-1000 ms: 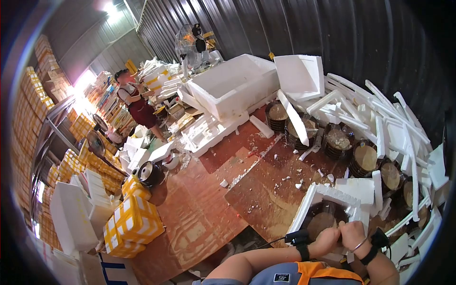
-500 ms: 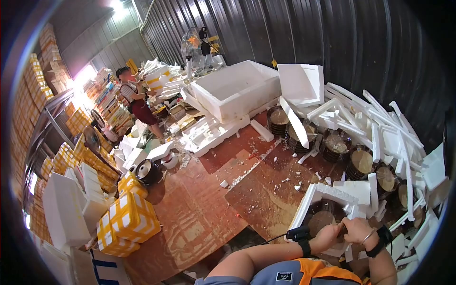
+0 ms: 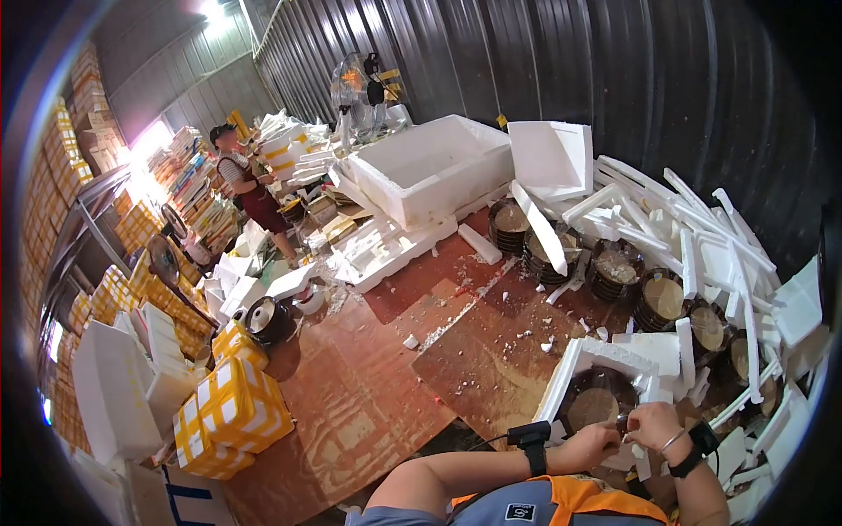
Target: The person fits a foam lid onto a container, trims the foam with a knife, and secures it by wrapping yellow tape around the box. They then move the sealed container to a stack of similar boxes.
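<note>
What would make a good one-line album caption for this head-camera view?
Left hand and right hand close together by a white foam box, foam bits scattered across reddish boards.

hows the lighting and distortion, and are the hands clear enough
Head view: glare around the lamp and a blown-out patch near the stacked boxes; head view: wide-angle bending, black corners; head view: left hand and right hand readable, anything between them too small to tell.

A workshop or warehouse: a ribbed metal wall (image 3: 561, 66) across the top, a fan (image 3: 374, 91) at upper centre, stacked boxes (image 3: 51, 206) down the left edge, and broken foam (image 3: 689, 263) heaped at right of the frame.
</note>
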`<state>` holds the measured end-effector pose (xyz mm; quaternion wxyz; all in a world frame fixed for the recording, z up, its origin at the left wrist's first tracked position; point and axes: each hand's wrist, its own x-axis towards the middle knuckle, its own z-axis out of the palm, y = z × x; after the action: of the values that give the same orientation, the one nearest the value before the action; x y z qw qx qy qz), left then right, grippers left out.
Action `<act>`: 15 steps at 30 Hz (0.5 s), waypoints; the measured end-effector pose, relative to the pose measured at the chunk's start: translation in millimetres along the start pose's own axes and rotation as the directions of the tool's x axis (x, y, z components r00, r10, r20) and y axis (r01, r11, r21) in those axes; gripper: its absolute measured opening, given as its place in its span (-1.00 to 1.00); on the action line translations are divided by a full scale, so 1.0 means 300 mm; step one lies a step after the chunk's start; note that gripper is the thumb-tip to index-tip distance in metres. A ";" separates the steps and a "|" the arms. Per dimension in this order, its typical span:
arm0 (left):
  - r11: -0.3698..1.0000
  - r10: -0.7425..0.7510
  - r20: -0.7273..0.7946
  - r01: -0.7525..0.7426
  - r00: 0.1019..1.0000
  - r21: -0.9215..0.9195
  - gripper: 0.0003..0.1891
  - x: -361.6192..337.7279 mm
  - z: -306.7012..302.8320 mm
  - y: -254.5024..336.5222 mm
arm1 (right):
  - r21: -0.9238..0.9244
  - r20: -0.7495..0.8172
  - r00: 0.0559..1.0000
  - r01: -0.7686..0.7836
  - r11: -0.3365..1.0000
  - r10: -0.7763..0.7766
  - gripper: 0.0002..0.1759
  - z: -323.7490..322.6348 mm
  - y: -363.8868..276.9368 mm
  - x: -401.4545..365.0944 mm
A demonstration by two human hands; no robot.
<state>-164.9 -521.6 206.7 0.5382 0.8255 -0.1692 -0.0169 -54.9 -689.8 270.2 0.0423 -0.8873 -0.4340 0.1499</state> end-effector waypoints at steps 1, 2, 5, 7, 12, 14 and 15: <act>1.000 0.011 -0.043 -0.012 0.999 -0.008 -0.78 -0.003 0.001 0.006 | 0.031 0.033 0.999 -0.034 0.999 0.032 -0.82 -0.003 0.008 0.006; 1.000 0.022 -0.086 -0.023 0.996 -0.016 -0.79 -0.003 0.004 0.010 | 0.060 0.069 0.995 -0.069 0.996 0.065 -0.81 -0.003 0.013 0.009; 0.999 -0.027 -0.051 0.025 0.998 -0.029 -0.85 0.010 0.009 0.001 | -0.050 0.072 0.994 -0.074 0.996 0.077 -0.85 0.003 -0.010 0.021; 0.999 -0.035 -0.061 0.033 0.997 -0.043 -0.86 0.018 0.014 0.003 | -0.128 0.023 0.998 -0.054 0.990 0.057 -0.87 0.072 0.005 0.043; 0.998 -0.057 -0.059 0.056 0.997 -0.023 -0.87 0.028 0.007 0.008 | -0.206 -0.095 0.995 -0.014 0.978 -0.006 -0.91 0.129 0.026 0.057; 0.997 -0.074 -0.061 0.073 0.995 -0.019 -0.87 0.032 0.011 -0.003 | -0.097 -0.062 0.998 -0.015 0.995 0.009 -0.90 0.069 0.005 0.045; 0.997 -0.073 -0.062 0.072 0.995 -0.018 -0.87 0.030 0.010 -0.001 | -0.098 -0.063 0.998 -0.015 0.995 0.008 -0.90 0.052 0.002 0.039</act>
<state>-157.0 -526.9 206.5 0.5487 0.8270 -0.1219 -0.0120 -52.5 -681.7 252.4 0.0110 -0.8951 -0.4342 0.1005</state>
